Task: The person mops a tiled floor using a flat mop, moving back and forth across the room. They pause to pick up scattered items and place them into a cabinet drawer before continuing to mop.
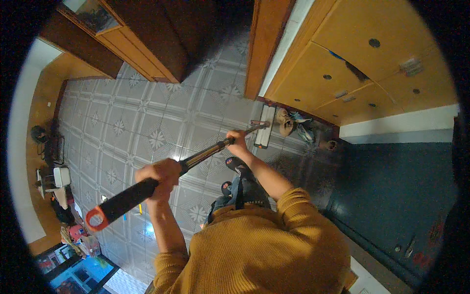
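Observation:
A long-handled flat mop slants across the view, its dark handle (128, 200) ending in an orange ring near my left side. My left hand (161, 177) is wrapped round the handle just past the thick black grip. Farther along the pole, my right hand (237, 142) closes round a thinner part. The pale, narrow mop head (264, 126) lies on the tiled floor (147, 122) beyond my right hand, close to a cabinet corner. Its underside is hidden.
Several shoes (293, 125) sit beside the mop head, along wooden cabinets (342, 73). A dark door (391, 196) stands at the right. Wooden furniture (142, 44) rises at the far left. A small white stool-like thing (61, 177) and assorted items line the left wall.

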Demonstrator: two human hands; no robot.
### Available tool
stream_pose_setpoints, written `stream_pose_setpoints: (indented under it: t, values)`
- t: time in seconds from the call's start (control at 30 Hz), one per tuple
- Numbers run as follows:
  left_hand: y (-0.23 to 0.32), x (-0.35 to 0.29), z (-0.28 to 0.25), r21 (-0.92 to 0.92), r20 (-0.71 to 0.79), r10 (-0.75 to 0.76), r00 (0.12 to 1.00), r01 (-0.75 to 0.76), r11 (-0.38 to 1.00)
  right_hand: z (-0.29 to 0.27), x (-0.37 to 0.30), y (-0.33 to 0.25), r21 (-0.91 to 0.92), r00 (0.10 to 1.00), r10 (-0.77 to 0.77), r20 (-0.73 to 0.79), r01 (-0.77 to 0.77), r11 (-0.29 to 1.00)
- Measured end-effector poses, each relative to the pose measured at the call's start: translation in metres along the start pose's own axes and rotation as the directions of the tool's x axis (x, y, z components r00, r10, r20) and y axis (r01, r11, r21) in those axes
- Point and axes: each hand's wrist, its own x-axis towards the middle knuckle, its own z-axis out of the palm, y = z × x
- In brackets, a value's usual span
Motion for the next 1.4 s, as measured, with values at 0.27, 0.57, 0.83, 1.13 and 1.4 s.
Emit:
stream_pose_setpoints:
  t: [0.27, 0.57, 0.83, 1.13, 1.4]
  values:
    - [0.095, -0.031, -0.007, 0.386, -0.389, 0.316, 0.865, -0.158, 0.909, 0.118, 0.009, -0.071, 0.225, 0.857, -0.241, 0.456, 0.151, 0.963]
    - [0.134, -0.091, -0.022, 0.785, -0.426, 0.495, 0.757, 0.038, 0.618, 0.3, -0.025, -0.201, 0.558, 0.45, -0.556, 0.698, 0.145, 0.817]
    - [0.227, -0.162, -0.008, 0.734, -0.448, 0.547, 0.707, -0.059, 0.677, 0.225, 0.0, -0.264, 0.25, 0.284, -0.338, 0.897, 0.303, 0.919]
    - [0.008, -0.096, -0.154, 0.284, -0.512, -0.037, 0.858, 0.21, 0.936, 0.193, 0.127, -0.04, -0.235, 0.725, -0.168, 0.668, 0.42, 0.877]
    - [0.0, -0.145, -0.253, 0.29, -0.532, 0.011, 0.847, 0.17, 0.942, 0.307, 0.106, 0.001, -0.234, 0.526, -0.079, 0.847, 0.502, 0.832]
